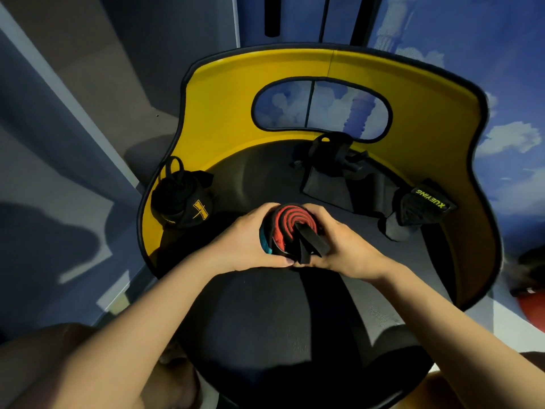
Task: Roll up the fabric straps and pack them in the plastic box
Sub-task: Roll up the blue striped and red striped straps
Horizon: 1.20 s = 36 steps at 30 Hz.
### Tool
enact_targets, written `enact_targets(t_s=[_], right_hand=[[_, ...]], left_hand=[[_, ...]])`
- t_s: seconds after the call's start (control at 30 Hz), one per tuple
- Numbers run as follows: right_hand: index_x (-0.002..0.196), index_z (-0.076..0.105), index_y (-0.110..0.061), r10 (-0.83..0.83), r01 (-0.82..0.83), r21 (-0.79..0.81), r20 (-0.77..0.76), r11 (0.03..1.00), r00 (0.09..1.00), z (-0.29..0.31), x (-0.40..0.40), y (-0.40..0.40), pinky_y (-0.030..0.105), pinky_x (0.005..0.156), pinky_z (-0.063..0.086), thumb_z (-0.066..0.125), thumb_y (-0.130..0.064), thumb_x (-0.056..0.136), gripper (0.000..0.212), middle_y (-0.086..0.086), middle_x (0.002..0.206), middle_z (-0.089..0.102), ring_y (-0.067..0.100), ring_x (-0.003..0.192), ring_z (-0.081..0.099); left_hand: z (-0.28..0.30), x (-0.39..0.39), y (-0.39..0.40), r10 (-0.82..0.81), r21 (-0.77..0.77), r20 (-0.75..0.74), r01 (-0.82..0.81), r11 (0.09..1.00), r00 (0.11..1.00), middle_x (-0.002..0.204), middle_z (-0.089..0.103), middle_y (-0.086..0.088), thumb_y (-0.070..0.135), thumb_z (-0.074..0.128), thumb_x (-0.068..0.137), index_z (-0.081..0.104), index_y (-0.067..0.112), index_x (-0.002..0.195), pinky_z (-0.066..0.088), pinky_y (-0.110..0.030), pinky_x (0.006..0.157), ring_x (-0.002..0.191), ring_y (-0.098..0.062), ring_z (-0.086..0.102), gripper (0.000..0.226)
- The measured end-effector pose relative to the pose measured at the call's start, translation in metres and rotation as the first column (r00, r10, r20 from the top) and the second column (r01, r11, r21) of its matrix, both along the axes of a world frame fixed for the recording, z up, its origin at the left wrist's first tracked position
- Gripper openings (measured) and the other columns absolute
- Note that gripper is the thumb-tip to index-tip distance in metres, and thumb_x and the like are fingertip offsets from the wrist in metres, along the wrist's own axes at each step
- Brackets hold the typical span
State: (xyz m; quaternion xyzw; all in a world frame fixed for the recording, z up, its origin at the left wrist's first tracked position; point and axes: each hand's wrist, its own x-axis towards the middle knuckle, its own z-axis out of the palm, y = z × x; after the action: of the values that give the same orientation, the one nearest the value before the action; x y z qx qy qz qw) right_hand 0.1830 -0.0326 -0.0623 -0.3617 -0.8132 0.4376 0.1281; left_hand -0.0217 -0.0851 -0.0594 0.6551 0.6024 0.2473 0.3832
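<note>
A black padded seat (265, 314) with a yellow curved back (224, 119) stands against a wall painted with sky and clouds (472, 39). On the seat lie a black drawstring bag (180, 199), a black strap (333, 154) and a wrist wrap (421, 205). Both hands, left hand (247, 240) and right hand (345, 243), curl their fingers around a rolled red-and-black strap (292, 231) above the seat's middle.
</note>
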Motion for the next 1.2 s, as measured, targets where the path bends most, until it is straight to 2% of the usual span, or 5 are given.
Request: enact_targets(t_s=[0.17, 0.43, 0.67, 0.87, 1.2], right_hand=[[0.124, 0.041, -0.032, -0.057, 0.054, -0.032, -0.081, 0.998, 0.995, 0.012, -0.014, -0.010, 0.004, 0.086, 0.040, 0.084, -0.016, 0.066, 0.074, -0.024, 0.111, 0.058, -0.012, 0.105, 0.056], [0.127, 0.050, -0.023, -0.080, 0.078, -0.030, -0.090, 0.997, 0.993, 0.012, -0.055, -0.033, 0.003, 0.088, 0.040, 0.088, -0.024, 0.060, 0.077, -0.022, 0.108, 0.061, -0.015, 0.102, 0.056], [0.129, 0.051, -0.019, -0.073, 0.076, 0.034, -0.062, 0.997, 0.995, 0.002, -0.117, -0.055, 0.007, 0.088, 0.041, 0.087, -0.028, 0.061, 0.077, -0.004, 0.114, 0.066, 0.004, 0.105, 0.060], [0.130, 0.050, -0.017, -0.059, 0.061, 0.093, -0.016, 0.994, 0.998, -0.001, -0.161, -0.063, 0.020, 0.091, 0.044, 0.086, -0.028, 0.062, 0.077, 0.002, 0.116, 0.066, 0.016, 0.110, 0.060], [0.134, 0.042, -0.014, -0.076, 0.052, 0.185, 0.125, 0.981, 0.989, -0.006, -0.189, -0.060, 0.037, 0.096, 0.046, 0.082, -0.026, 0.067, 0.079, 0.009, 0.123, 0.062, 0.026, 0.116, 0.056]], left_hand=[[0.009, -0.018, -0.010, 0.011, -0.065, 0.049, -0.008, 0.998, 0.999, 0.126, 0.051, 0.017, 0.028, 0.088, 0.059, 0.037, 0.031, 0.133, 0.040, -0.020, 0.101, 0.120, 0.000, 0.048, 0.090], [0.029, -0.056, -0.035, -0.043, -0.111, -0.126, 0.029, 0.993, 0.991, 0.126, 0.042, 0.015, 0.029, 0.084, 0.067, 0.029, 0.028, 0.137, 0.032, -0.016, 0.097, 0.120, -0.002, 0.041, 0.089], [0.038, -0.098, -0.051, -0.020, -0.107, -0.353, -0.019, 0.994, 0.935, 0.138, 0.036, 0.001, 0.025, 0.084, 0.065, 0.028, 0.022, 0.140, 0.031, -0.023, 0.105, 0.128, -0.014, 0.038, 0.093], [0.039, -0.121, -0.061, 0.035, -0.104, -0.460, -0.093, 0.990, 0.887, 0.140, 0.033, -0.001, 0.027, 0.083, 0.067, 0.024, 0.019, 0.144, 0.031, -0.025, 0.105, 0.131, -0.017, 0.035, 0.097], [0.028, -0.123, -0.062, 0.128, -0.081, -0.498, -0.193, 0.978, 0.858, 0.148, 0.020, -0.005, 0.016, 0.079, 0.074, 0.015, 0.010, 0.149, 0.032, -0.031, 0.110, 0.134, -0.025, 0.034, 0.098]])
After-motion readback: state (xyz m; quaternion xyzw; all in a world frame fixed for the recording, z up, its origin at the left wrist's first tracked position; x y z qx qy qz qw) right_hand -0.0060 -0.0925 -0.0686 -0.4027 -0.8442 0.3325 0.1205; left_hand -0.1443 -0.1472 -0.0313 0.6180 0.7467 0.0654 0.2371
